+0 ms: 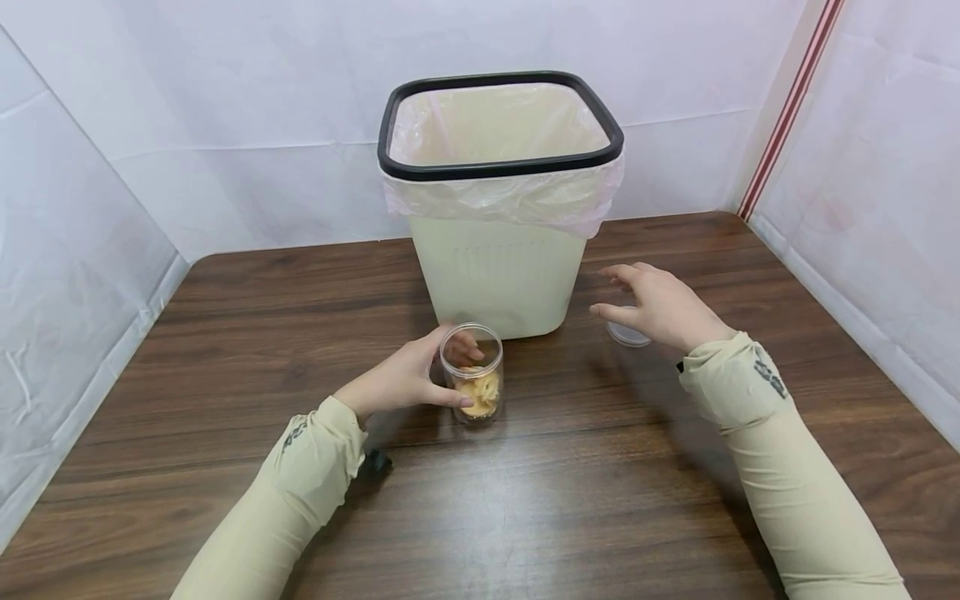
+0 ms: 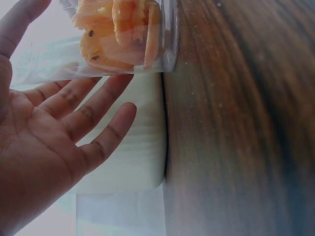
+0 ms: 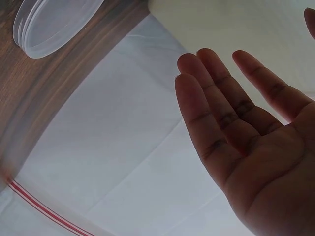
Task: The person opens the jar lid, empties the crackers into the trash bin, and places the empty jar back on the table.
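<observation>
A clear, lidless jar (image 1: 470,379) stands upright on the table, with several orange-yellow, cookie-like pieces (image 2: 115,37) in its lower part. Some of these pieces carry dark specks. My left hand (image 1: 408,377) holds the jar from the left, thumb across its near side and fingers round the far side. On the right, my right hand (image 1: 663,308) hovers with parted, slightly bent fingers and holds nothing. Below it a round clear lid (image 1: 628,335) lies on the table, partly hidden by the hand in the head view and plainly seen in the right wrist view.
Right behind the jar stands a cream trash bin (image 1: 498,267) with a black rim (image 1: 501,172) and a pinkish bag liner (image 1: 600,196) folded over its edge. The dark wooden table (image 1: 480,517) ends at white sheeting (image 1: 262,183) at the back and sides.
</observation>
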Tool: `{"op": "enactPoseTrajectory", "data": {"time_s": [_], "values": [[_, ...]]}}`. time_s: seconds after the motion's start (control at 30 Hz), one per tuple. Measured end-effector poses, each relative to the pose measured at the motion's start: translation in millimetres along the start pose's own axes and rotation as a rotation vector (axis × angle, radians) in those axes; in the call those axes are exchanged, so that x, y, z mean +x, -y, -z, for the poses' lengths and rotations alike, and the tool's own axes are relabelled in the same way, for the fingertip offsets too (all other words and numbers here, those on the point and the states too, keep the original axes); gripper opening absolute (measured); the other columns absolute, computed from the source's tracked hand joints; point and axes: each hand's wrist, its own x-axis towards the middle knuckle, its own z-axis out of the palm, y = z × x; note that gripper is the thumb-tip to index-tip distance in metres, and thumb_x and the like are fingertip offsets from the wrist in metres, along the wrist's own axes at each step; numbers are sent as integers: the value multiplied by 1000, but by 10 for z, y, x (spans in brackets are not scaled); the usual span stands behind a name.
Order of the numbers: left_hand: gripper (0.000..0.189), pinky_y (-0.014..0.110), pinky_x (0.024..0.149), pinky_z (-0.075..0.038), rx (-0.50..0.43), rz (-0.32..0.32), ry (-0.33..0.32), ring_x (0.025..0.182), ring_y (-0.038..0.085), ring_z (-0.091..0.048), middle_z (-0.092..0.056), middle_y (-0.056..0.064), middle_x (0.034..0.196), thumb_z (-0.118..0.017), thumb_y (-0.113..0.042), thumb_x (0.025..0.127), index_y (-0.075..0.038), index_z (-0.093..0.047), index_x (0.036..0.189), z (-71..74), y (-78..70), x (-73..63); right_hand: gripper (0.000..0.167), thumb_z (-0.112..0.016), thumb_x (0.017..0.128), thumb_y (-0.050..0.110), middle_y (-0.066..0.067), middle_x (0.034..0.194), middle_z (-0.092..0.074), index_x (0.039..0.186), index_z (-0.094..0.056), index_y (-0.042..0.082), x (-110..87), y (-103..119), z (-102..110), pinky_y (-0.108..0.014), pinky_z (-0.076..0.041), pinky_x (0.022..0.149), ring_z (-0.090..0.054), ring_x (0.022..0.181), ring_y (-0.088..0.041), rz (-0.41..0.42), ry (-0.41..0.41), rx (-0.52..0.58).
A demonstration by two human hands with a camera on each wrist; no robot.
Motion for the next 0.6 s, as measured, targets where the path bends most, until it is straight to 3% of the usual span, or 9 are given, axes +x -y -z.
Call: {"op": "enactPoseTrajectory", "data": {"time_s": [0.6], "values": [[65,38,96,-45,9,-10,0,107,17,-61,-63,6,123,-82,-19,75,-6,-46,127,0,-3,4,56,-64,90,37,-21,125,-60,132,-52,3,-55,85,54,-52,-41,101,-55,119,-37,29,-20,32]]}}
